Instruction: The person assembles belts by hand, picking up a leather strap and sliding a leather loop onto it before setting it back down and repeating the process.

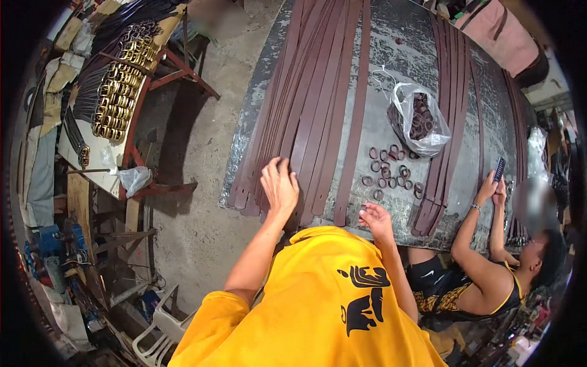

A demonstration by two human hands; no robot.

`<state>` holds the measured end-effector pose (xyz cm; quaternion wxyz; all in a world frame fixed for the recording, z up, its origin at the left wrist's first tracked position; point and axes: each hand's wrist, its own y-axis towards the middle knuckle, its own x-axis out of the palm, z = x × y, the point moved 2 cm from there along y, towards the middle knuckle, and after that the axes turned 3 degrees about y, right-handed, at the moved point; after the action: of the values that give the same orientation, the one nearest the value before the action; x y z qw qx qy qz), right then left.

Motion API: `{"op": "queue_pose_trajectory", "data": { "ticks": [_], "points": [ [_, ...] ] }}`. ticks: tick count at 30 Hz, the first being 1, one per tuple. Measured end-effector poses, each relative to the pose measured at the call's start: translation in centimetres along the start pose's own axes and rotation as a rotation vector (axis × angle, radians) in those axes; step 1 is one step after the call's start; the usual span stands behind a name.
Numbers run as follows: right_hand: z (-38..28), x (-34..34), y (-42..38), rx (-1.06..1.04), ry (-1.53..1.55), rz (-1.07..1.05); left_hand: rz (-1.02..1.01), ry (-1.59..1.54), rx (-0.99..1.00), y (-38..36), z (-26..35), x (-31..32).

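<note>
Long brown leather belt straps [304,131] lie side by side in a thick bundle across the table. My left hand [280,186] rests over the near part of this bundle, its fingers bent and apart. Just beyond the near ends of the straps, my right hand [375,219] is curled with thumb and fingertips together; a small dark bit shows at the fingertips, too small to name. One separate strap [353,122] lies between the bundle and several small brown leather loops [383,166] scattered on the table. Behind them stands a clear plastic bag [437,144] filled with more loops.
More straps [449,116] lie farther right on the worn dark table [391,58]. A co-worker [483,269] at the right holds a dark phone-like object [499,169]. At left, a side table [125,150] carries belts with gold buckles [119,101]. A white plastic chair [162,327] stands lower left.
</note>
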<state>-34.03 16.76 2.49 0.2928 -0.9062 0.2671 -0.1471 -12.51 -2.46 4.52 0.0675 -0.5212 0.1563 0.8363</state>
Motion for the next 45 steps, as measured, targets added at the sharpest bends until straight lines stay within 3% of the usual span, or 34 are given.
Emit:
{"op": "queue_pose_trajectory", "data": {
  "ticks": [7, 11, 14, 16, 18, 21, 45],
  "points": [
    [0.2, 1.8, -0.4, 0.001, -0.001, -0.022, -0.051, 0.006, -0.023, 0.9, -1.7, 0.2],
    [-0.6, 3.4, -0.7, 0.001, 0.03, -0.023, -0.271, -0.072, -0.153, 1.6, -2.6, 0.3],
    [-2.7, 5.0, -1.4, -0.034, 0.076, -0.081, -0.495, -0.422, -0.366, 4.0, -2.5, -2.5],
    [-4.3, 6.5, -1.5, -0.094, 0.129, -0.151, -0.544, -0.732, -0.343, 4.5, -2.4, -2.4],
    [-5.7, 8.1, -1.3, -0.117, 0.151, -0.192, -0.808, -1.134, -0.438, 4.9, 0.3, -4.4],
    [-7.0, 9.7, -0.4, -0.155, 0.139, -0.215, -0.923, -1.253, -0.429, 4.4, 3.5, -5.0],
    [-7.6, 8.4, -0.6, -0.14, 0.137, -0.236, -0.98, -1.269, -0.429, 3.7, 5.5, -4.3]
  ]
}}
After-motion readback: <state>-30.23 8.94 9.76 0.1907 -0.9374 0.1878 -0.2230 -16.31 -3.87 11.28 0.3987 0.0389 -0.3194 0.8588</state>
